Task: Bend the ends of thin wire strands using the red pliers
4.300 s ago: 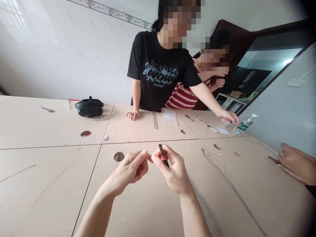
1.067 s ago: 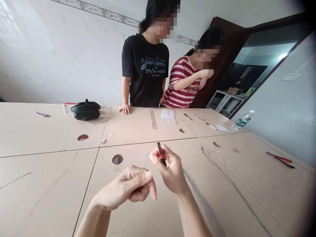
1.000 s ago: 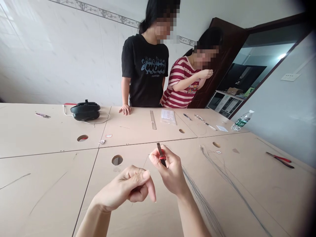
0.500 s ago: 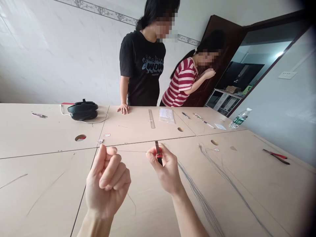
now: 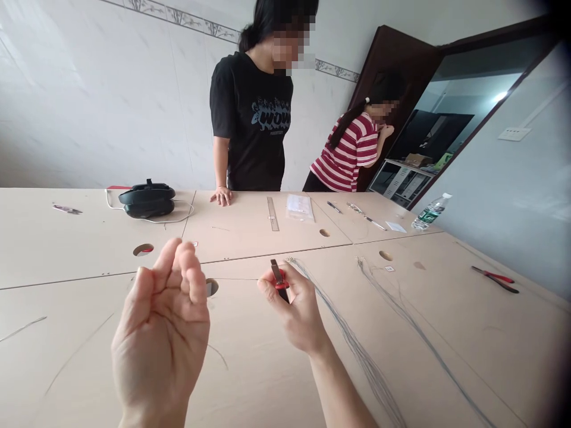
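My left hand (image 5: 163, 327) is raised above the table at the left, palm up, with its fingers loosely curled and apart and nothing seen in it. To its right, my right hand (image 5: 289, 303) is closed around a small black tool with red parts (image 5: 281, 284). A thin wire (image 5: 234, 279) runs leftward from the thumb and fingertip of that hand. Beyond and to the right of my right hand, a bundle of thin wires (image 5: 343, 324) lies on the table.
A second wire bundle (image 5: 414, 330) and red-handled pliers (image 5: 496, 278) lie at the right. Farther back are a bottle (image 5: 430, 212), a ruler (image 5: 272, 214), a plastic bag (image 5: 300, 208) and a black case (image 5: 147, 201). Two people stand behind the table (image 5: 250, 238).
My left hand has opened from a closed pose and moved left. My right hand has shifted slightly left with the tool. The person in stripes has moved a little right.
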Available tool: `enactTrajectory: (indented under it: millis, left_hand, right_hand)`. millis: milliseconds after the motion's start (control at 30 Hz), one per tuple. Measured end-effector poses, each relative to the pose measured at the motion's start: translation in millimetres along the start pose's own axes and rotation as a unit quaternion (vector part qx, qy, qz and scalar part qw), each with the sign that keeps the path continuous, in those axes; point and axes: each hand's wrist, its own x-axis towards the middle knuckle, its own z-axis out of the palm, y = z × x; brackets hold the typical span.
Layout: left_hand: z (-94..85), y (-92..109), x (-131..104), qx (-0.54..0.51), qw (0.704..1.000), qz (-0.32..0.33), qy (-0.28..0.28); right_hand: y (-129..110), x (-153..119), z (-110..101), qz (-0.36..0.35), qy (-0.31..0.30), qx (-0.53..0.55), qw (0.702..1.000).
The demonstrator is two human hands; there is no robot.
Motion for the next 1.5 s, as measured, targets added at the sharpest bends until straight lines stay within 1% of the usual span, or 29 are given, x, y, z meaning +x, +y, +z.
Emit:
enactTrajectory:
  millis: [33,67,167,233,367,533,600,667,733,767,867,933,1033,1133,1200,1233,1333,1400,1500]
  left_hand:
    - [0.4,-1,0,0.02,0.999,0.024,0.003]
    - [0.3,-3,0,0.044,0.998,0.048,-0.006]
    - [-3.8,-12,3,0.11,0.986,0.102,-0.068]
    - [-8.8,-17,6,0.138,0.978,0.124,-0.09]
    - [-17.4,-17,15,0.159,0.971,0.144,-0.102]
    - [-19.9,-17,20,0.18,0.966,0.144,-0.117]
    - [-20.0,-20,20,0.21,0.959,0.144,-0.123]
    - [-20.8,-24,20,0.262,0.946,0.141,-0.132]
    - [-22.4,-26,19,0.347,0.919,0.114,-0.148]
    - [-23.3,-27,18,0.4,0.898,0.095,-0.157]
    - [-25.5,-27,14,0.551,0.813,0.051,-0.181]
    - [-26.1,-25,11,0.608,0.767,0.046,-0.198]
    - [-25.4,-23,8,0.644,0.729,0.05,-0.225]
    - [-23.9,-20,8,0.664,0.708,0.047,-0.235]
    - [-23.1,-19,8,0.675,0.701,0.029,-0.229]
    - [-22.9,-19,8,0.676,0.702,0.017,-0.224]
    - [-22.5,-19,10,0.662,0.717,-0.021,-0.215]
    - [-22.5,-18,12,0.644,0.731,-0.041,-0.222]
    - [-22.8,-17,15,0.627,0.742,-0.066,-0.228]
  right_hand:
    - [0,-1,1,-0.001,-0.001,-0.001,1.0]
    - [0,-1,1,-0.002,-0.002,-0.001,1.0]
    - [0,-2,3,-0.001,-0.006,0.002,1.0]
    - [0,-3,3,-0.002,-0.009,0.005,1.0]
    - [0,-4,4,-0.004,-0.016,-0.005,1.0]
    - [3,-3,7,-0.011,-0.029,-0.008,0.999]
    - [3,-3,7,-0.007,-0.025,-0.013,1.0]
    - [2,-2,6,-0.005,-0.019,-0.017,1.0]
    - [0,-2,4,-0.004,-0.018,-0.017,1.0]
    - [0,-1,4,-0.003,-0.018,-0.017,1.0]
    - [0,0,2,-0.001,-0.018,-0.018,1.0]
    - [0,0,2,-0.003,-0.019,-0.018,1.0]
    - [1,1,2,-0.007,-0.028,-0.017,0.999]
    - [2,0,2,-0.007,-0.029,-0.023,0.999]
    - [2,0,1,-0.005,-0.028,-0.029,0.999]
    - [2,0,1,-0.006,-0.029,-0.031,0.999]
    - [1,0,0,-0.012,-0.032,-0.034,0.999]
    - [1,0,0,-0.017,-0.039,-0.03,0.999]
    - [0,1,-1,-0.02,-0.046,-0.028,0.998]
